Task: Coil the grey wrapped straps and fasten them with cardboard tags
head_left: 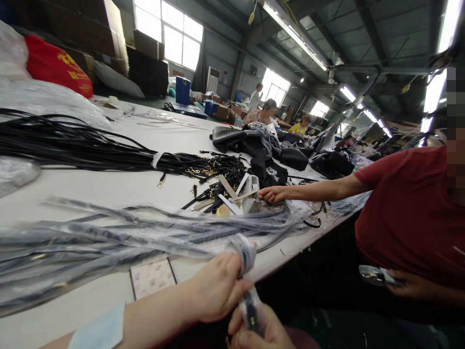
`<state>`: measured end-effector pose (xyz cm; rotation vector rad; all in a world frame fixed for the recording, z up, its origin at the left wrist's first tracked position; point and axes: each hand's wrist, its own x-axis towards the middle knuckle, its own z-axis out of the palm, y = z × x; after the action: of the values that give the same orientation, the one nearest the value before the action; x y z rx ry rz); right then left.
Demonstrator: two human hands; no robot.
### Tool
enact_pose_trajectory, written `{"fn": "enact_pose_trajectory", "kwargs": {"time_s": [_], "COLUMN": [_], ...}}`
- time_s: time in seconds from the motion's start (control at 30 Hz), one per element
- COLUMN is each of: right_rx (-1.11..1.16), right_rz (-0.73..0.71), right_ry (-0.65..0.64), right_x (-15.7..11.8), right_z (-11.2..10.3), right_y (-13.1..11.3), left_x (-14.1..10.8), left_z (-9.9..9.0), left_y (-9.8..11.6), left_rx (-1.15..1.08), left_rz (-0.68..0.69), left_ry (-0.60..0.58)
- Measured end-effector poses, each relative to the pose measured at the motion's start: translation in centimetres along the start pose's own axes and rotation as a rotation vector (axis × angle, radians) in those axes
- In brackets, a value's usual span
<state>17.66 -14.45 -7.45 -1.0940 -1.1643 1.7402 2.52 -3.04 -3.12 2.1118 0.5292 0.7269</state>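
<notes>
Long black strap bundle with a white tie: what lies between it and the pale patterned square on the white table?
Dark straps in translucent plastic sleeves lie between the bundle and the square, in the head view.

white table | black strap bundle | plastic-wrapped straps | patterned square

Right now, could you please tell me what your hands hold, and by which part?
The left hand grips a plastic-wrapped dark strap at its bunched loop; the right hand holds what looks like its lower stretch.
</notes>
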Motion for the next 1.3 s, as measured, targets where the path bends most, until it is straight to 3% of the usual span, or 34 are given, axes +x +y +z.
{"fn": "enact_pose_trajectory", "kwargs": {"time_s": [0.13, 0.23, 0.3, 0.4, 0.5, 0.7, 0.8, 1.0, 1.17, 1.3], "right_rx": [-0.091, -0.325, -0.551, -0.733, -0.712, -0.428, -0.36, -0.32, -0.203, -0.068], "right_rz": [0.017, 0.073, 0.076, 0.153, 0.217, 0.194, 0.055, -0.11, -0.046, 0.024], "right_ry": [0.113, 0.198, 0.184, 0.047, -0.069, 0.031, 0.122, 0.236, 0.178, 0.107], "right_x": [-1.4, -1.7, -1.7, -1.7, -1.7, -1.9, -2.0, -1.2, 0.9, 2.5], "right_z": [-2.7, -4.0, -4.5, -4.9, -5.4, -6.8, -7.6, -7.0, -4.2, -2.4], "right_y": [-2.1, -2.6, -3.0, -3.2, -2.7, -1.3, -1.4, -0.5, 1.4, 1.9], "left_x": [-0.3, 0.0, -0.1, -0.5, -0.7, 0.6, 1.2, 1.6, 2.0, 2.2], "left_z": [1.4, 1.3, 1.3, 1.7, 1.4, -1.3, -2.1, -2.2, -3.4, -3.8], "left_y": [0.8, 0.6, 0.1, -0.4, -0.3, -0.7, -1.4, -2.4, -2.9, -2.9], "left_rx": [0.417, 0.499, 0.489, 0.422, 0.33, -0.255, -0.512, -1.014, -1.358, -1.524], "left_rz": [0.129, 0.141, 0.116, 0.053, 0.002, -0.335, -0.378, -0.532, -0.676, -0.675], "left_ry": [-0.274, -0.336, -0.396, -0.528, -0.652, -0.854, -0.789, -0.458, -0.305, -0.185]}}
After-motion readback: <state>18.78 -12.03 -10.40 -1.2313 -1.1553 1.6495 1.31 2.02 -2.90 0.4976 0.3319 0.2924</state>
